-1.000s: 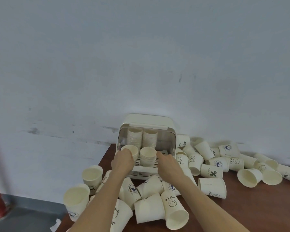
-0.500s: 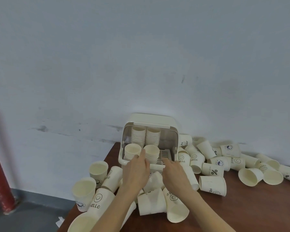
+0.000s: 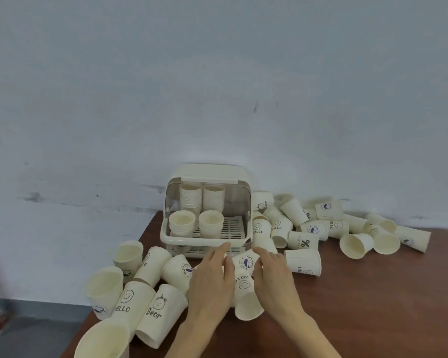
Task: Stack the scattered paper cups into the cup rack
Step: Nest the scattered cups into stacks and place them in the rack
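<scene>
Both hands bracket one cream paper cup with a blue badge (image 3: pixel 245 262), lying at the cream plastic cup rack (image 3: pixel 204 239)'s six o'clock. The left hand (image 3: pixel 212 279) and right hand (image 3: pixel 272 276) have fingers loosely extended, touching its sides, probably to lift it.

Your L hand (image 3: pixel 212 277) & R hand (image 3: pixel 272 275) sit close together, palms down, fingers loosely extended fwd, both forearms angled inward.

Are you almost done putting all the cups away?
Not nearly. Four stacks already stand in the cup rack. The left hand and right hand are closing around a whale-print cup in front. Dozens of loose cups remain on the table.
</scene>
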Motion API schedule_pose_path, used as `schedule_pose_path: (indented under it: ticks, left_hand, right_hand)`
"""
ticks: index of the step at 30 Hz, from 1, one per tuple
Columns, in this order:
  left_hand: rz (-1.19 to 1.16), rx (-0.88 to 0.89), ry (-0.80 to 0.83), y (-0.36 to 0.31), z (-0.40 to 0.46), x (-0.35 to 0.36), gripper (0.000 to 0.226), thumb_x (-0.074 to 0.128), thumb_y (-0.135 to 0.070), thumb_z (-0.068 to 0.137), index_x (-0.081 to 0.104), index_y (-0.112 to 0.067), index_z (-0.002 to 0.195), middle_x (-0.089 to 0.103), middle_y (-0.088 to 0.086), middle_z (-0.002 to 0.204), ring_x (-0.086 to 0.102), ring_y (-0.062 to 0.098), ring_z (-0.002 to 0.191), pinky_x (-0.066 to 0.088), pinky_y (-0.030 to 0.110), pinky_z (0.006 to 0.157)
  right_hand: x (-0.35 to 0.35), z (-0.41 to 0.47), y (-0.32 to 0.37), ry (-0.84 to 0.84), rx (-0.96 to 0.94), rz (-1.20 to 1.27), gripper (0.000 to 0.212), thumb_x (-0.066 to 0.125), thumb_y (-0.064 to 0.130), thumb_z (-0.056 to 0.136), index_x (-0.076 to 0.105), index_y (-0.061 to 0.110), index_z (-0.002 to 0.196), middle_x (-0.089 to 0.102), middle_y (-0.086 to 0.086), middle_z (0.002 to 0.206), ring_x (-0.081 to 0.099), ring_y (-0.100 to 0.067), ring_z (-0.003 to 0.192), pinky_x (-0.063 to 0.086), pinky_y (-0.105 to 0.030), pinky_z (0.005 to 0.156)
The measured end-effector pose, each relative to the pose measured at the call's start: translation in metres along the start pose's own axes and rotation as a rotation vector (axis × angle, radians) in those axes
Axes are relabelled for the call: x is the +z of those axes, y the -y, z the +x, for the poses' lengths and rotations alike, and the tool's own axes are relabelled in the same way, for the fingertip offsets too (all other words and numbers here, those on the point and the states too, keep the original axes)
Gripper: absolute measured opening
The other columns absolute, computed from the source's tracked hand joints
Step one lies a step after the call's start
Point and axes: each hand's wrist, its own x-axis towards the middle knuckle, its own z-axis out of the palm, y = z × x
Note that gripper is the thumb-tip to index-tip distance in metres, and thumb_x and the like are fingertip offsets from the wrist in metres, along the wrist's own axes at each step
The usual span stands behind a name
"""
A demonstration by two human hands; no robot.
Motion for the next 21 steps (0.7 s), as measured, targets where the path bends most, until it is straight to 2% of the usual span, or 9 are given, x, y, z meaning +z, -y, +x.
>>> schedule_pose_path:
  ticks: [5, 10, 13, 17, 21]
  left_hand:
    - [-0.051, 0.012, -0.004, -0.007, 0.003, 0.018, 0.034, 0.047, -0.025, 0.097, 0.057, -0.028, 0.130, 0.062, -0.012, 0.115, 0.057, 0.008, 0.094, 0.046, 0.028, 0.086]
    - [-0.097, 0.051, 0.020, -0.024, 0.017, 0.039, 0.032, 0.046, -0.024, 0.097, 0.059, -0.028, 0.126, 0.062, -0.012, 0.106, 0.057, 0.007, 0.088, 0.048, 0.030, 0.083]
    - [-0.115, 0.066, 0.032, -0.035, 0.026, 0.050, 0.033, 0.046, -0.024, 0.097, 0.059, -0.027, 0.127, 0.063, -0.010, 0.114, 0.059, 0.008, 0.091, 0.049, 0.034, 0.085]
    - [-0.101, 0.090, 0.073, -0.045, 0.031, 0.068, 0.033, 0.046, -0.024, 0.097, 0.057, -0.029, 0.128, 0.062, -0.011, 0.118, 0.059, 0.010, 0.095, 0.049, 0.037, 0.087]
    - [-0.073, 0.117, 0.114, -0.055, 0.032, 0.085, 0.033, 0.046, -0.023, 0.097, 0.058, -0.031, 0.127, 0.062, -0.010, 0.112, 0.058, 0.012, 0.096, 0.047, 0.035, 0.087]
  right_hand:
    - [-0.008, 0.003, -0.008, -0.045, -0.014, 0.015, 0.041, 0.038, 0.014, 0.098, 0.045, 0.020, 0.138, 0.061, 0.002, 0.117, 0.045, -0.017, 0.109, 0.037, -0.026, 0.094]
    - [-0.013, 0.017, -0.014, -0.079, -0.016, 0.053, 0.037, 0.041, 0.012, 0.097, 0.049, 0.017, 0.133, 0.062, -0.002, 0.110, 0.049, -0.021, 0.106, 0.041, -0.032, 0.091]
    - [-0.018, 0.027, -0.021, -0.095, 0.003, 0.082, 0.037, 0.043, 0.011, 0.096, 0.050, 0.016, 0.133, 0.061, -0.001, 0.114, 0.050, -0.020, 0.111, 0.041, -0.031, 0.091]
    - [-0.020, 0.035, -0.040, -0.107, 0.053, 0.105, 0.038, 0.045, 0.013, 0.096, 0.050, 0.016, 0.134, 0.063, -0.002, 0.113, 0.049, -0.018, 0.112, 0.032, -0.020, 0.085]
    - [-0.030, 0.041, -0.060, -0.142, 0.112, 0.125, 0.037, 0.044, 0.014, 0.096, 0.052, 0.017, 0.132, 0.066, -0.001, 0.109, 0.052, -0.021, 0.108, 0.037, -0.027, 0.086]
